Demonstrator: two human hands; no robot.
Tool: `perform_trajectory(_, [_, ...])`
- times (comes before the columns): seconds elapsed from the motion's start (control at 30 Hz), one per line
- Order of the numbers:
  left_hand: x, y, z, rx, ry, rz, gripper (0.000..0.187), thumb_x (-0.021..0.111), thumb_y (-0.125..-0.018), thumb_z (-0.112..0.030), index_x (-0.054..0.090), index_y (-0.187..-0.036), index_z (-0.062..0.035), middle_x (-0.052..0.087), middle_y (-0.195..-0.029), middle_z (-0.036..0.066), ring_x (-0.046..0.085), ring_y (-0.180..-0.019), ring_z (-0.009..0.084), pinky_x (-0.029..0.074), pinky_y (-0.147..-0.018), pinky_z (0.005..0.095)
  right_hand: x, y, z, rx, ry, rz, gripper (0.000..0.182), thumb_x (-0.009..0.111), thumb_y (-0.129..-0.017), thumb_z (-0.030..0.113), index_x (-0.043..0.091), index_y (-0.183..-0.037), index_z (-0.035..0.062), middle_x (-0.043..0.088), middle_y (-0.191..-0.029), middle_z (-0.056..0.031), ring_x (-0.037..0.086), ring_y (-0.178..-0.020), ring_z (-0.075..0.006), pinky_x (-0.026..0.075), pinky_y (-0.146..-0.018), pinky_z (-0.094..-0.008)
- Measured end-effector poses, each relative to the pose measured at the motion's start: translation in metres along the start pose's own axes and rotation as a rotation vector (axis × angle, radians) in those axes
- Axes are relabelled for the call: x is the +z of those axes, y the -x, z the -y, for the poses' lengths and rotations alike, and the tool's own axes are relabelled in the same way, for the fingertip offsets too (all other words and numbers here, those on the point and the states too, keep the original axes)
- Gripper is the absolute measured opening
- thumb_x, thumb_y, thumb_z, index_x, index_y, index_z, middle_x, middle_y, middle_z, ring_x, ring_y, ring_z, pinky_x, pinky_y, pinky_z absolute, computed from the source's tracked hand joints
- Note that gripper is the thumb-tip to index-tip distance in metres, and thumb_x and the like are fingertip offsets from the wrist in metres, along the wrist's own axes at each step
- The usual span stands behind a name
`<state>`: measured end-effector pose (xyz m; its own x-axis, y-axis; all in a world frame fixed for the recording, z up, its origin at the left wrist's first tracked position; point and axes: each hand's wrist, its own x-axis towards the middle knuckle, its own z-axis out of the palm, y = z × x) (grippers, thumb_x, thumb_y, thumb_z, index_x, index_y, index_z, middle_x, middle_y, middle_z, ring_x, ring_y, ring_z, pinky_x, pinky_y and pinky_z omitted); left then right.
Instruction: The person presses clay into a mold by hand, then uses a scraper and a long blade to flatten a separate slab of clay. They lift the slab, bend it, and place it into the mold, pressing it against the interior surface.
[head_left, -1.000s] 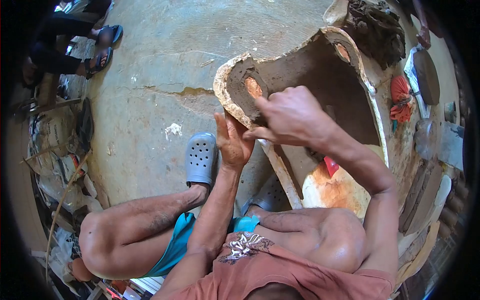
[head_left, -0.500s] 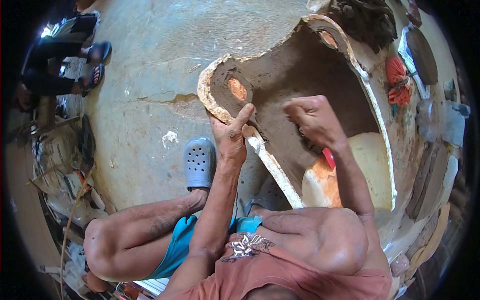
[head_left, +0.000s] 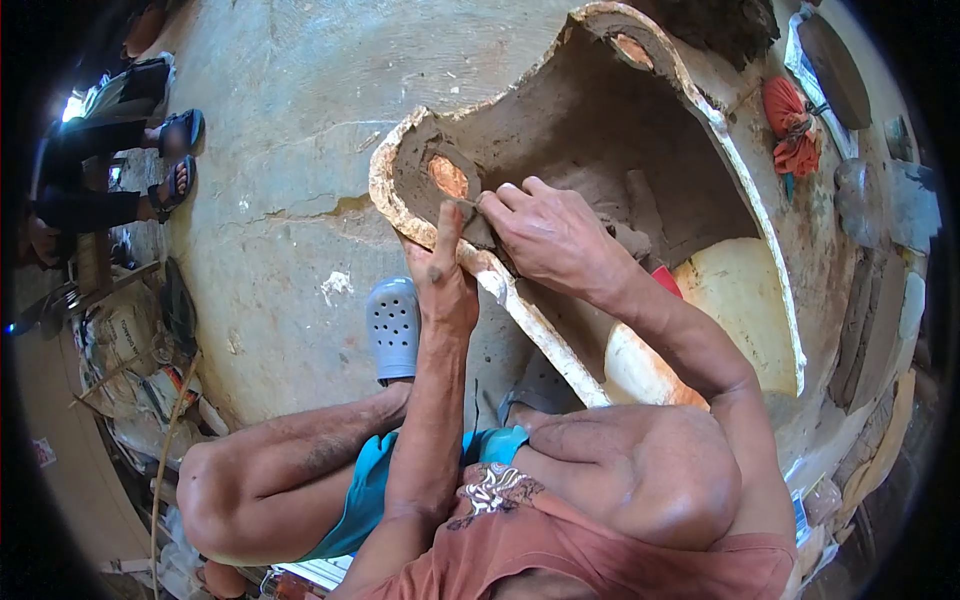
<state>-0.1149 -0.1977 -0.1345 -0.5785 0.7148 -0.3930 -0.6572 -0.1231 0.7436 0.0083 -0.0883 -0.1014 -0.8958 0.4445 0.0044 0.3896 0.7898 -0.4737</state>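
right hand (head_left: 548, 232) has returned, pinching clay (head_left: 477, 235); left hand (head_left: 444, 285) grips shell (head_left: 595, 130), grey clog (head_left: 393, 335) nearby.

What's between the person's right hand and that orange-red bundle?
In the head view: the hollow shell's brown inside and pale rim, then a strip of floor.

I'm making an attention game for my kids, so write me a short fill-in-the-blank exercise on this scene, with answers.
1. The left hand grips the shell; its one digit in full view is the ____.
2. The clog on the left foot has many small round ____ in its top.
3. On the floor, the bundle lies to the ____ of the shell.
4. The right hand is nearer to the bundle than the ____ hand is.

Missing words: thumb; holes; right; left.
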Motion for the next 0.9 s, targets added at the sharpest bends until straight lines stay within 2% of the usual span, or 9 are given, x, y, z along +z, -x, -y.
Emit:
perform_trajectory(0.2, [0.004,-0.010,0.009,0.181,-0.175,-0.062,0.050,0.073,-0.101,-0.009,0.050,-0.145,-0.0066,0.067,-0.129,0.007,0.067,-0.112,0.0169,0.058,-0.095,0.0324,-0.008,0.009,-0.017,-0.125,0.067,0.103,0.017,0.064,-0.090,0.012,0.061,-0.105,0.0053,0.073,-0.092,-0.0176,0.073,-0.089,-0.0381,0.061,-0.070,-0.0480])
perform_trajectory(0.27, [0.007,-0.012,0.006,0.219,-0.210,-0.070,0.051,0.074,-0.100,-0.010,0.051,-0.146,-0.0060,0.067,-0.129,0.007,0.067,-0.111,0.0170,0.057,-0.095,0.0325,-0.026,0.022,-0.022,-0.096,0.017,0.499,0.016,0.065,-0.086,0.014,0.065,-0.101,0.0067,0.073,-0.086,-0.0214,0.074,-0.085,-0.0395,0.060,-0.069,-0.0501])
perform_trajectory(0.33, [0.003,-0.012,0.008,0.245,-0.275,-0.056,0.053,0.076,-0.098,-0.013,0.053,-0.145,-0.0027,0.067,-0.129,0.008,0.068,-0.110,0.0183,0.057,-0.092,0.0331,-0.045,0.052,-0.033,-0.022,0.001,0.608,0.018,0.064,-0.085,0.015,0.071,-0.099,0.0081,0.073,-0.082,-0.0234,0.075,-0.081,-0.0406,0.060,-0.071,-0.0522])
perform_trajectory(0.43, [-0.003,-0.008,0.017,0.116,-0.169,-0.094,0.046,0.072,-0.103,-0.022,0.058,-0.141,-0.0005,0.069,-0.123,0.008,0.069,-0.104,0.0186,0.058,-0.086,0.0315,-0.061,0.090,-0.065,0.426,-0.064,0.509,0.022,0.067,-0.086,0.015,0.075,-0.105,0.0081,0.075,-0.089,-0.0236,0.075,-0.088,-0.0426,0.060,-0.077,-0.0526])
perform_trajectory(0.53, [0.007,-0.005,0.014,-0.035,0.027,-0.097,0.069,0.065,-0.106,-0.041,0.042,-0.157,-0.0011,0.054,-0.150,0.011,0.058,-0.130,0.0243,0.051,-0.108,0.0406,-0.053,0.130,-0.106,0.667,0.064,0.026,0.046,0.078,-0.089,0.045,0.074,-0.106,0.0025,0.075,-0.101,-0.0231,0.073,-0.098,-0.0414,0.058,-0.092,-0.0481])
perform_trajectory(0.67, [0.020,-0.002,0.010,-0.015,-0.006,-0.105,0.076,0.059,-0.107,-0.047,0.034,-0.162,-0.0018,0.045,-0.158,0.010,0.050,-0.141,0.0255,0.044,-0.117,0.0429,0.010,0.144,-0.100,0.697,-0.091,-0.206,0.081,0.081,-0.080,0.065,0.069,-0.129,0.0015,0.068,-0.126,-0.0253,0.066,-0.114,-0.0399,0.055,-0.098,-0.0496])
perform_trajectory(0.73, [0.021,-0.004,0.011,0.034,-0.018,-0.137,0.071,0.057,-0.108,-0.046,0.037,-0.161,-0.0025,0.047,-0.157,0.009,0.050,-0.140,0.0251,0.043,-0.117,0.0417,0.039,0.139,-0.077,0.686,0.282,-0.109,0.115,0.082,-0.070,0.076,0.051,-0.153,0.0033,0.051,-0.149,-0.0244,0.053,-0.131,-0.0423,0.051,-0.102,-0.0548])
perform_trajectory(0.83, [-0.002,-0.017,0.027,0.106,-0.077,-0.181,0.067,0.055,-0.109,-0.044,0.041,-0.159,-0.0026,0.047,-0.157,0.008,0.051,-0.139,0.0247,0.043,-0.117,0.0413,0.056,0.136,-0.071,0.771,0.243,-0.137,0.128,0.083,-0.067,0.078,0.038,-0.163,0.0066,0.036,-0.160,-0.0237,0.044,-0.136,-0.0448,0.046,-0.106,-0.0604])
perform_trajectory(0.9, [-0.006,-0.020,0.030,0.130,-0.089,-0.244,0.063,0.054,-0.109,-0.043,0.044,-0.157,-0.0026,0.050,-0.155,0.008,0.052,-0.139,0.0253,0.043,-0.117,0.0422,0.054,0.135,-0.067,0.788,0.217,-0.148,0.125,0.086,-0.068,0.071,0.038,-0.162,0.0060,0.038,-0.157,-0.0238,0.044,-0.134,-0.0444,0.044,-0.109,-0.0591])
